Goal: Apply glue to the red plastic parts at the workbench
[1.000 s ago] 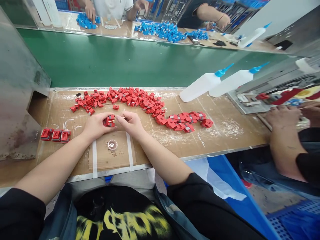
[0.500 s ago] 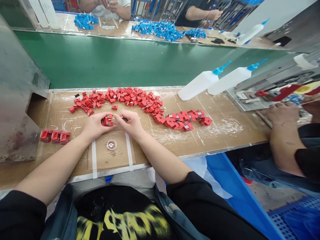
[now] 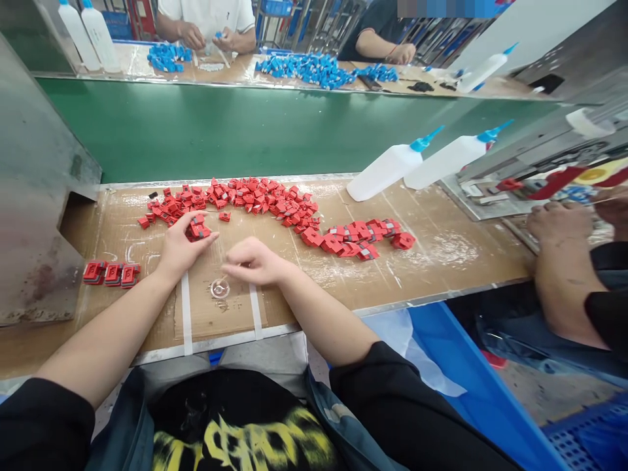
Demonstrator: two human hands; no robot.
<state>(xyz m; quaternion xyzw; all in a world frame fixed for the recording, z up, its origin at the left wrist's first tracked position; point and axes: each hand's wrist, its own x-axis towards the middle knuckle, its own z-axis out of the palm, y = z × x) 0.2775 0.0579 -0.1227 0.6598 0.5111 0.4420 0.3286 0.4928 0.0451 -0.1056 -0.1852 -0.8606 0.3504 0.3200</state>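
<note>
My left hand (image 3: 181, 245) is closed around a red plastic part (image 3: 198, 229), held above the bench between thumb and fingers. My right hand (image 3: 258, 261) is pinched on a thin pale stick (image 3: 225, 277), mostly hidden by the fingers. The stick points down at a small clear round dish (image 3: 220, 288); I cannot tell whether its tip touches. The dish rests on a cardboard piece (image 3: 201, 320) edged by white tape strips. Beyond my hands lies a curved heap of red parts (image 3: 265, 196), with one loose red part (image 3: 224, 216) nearer me.
Three red assemblies (image 3: 112, 274) stand beside a metal housing (image 3: 36, 196) at left. Blocks of red parts (image 3: 353, 237) lie to the right. Two white bottles (image 3: 385, 171) with blue nozzles stand behind. A co-worker's hand (image 3: 559, 222) is at far right; others work across the green strip (image 3: 220, 131).
My right hand has drawn back from the red part and come down toward the dish with the stick. My left hand, still holding the part, has shifted slightly left and up.
</note>
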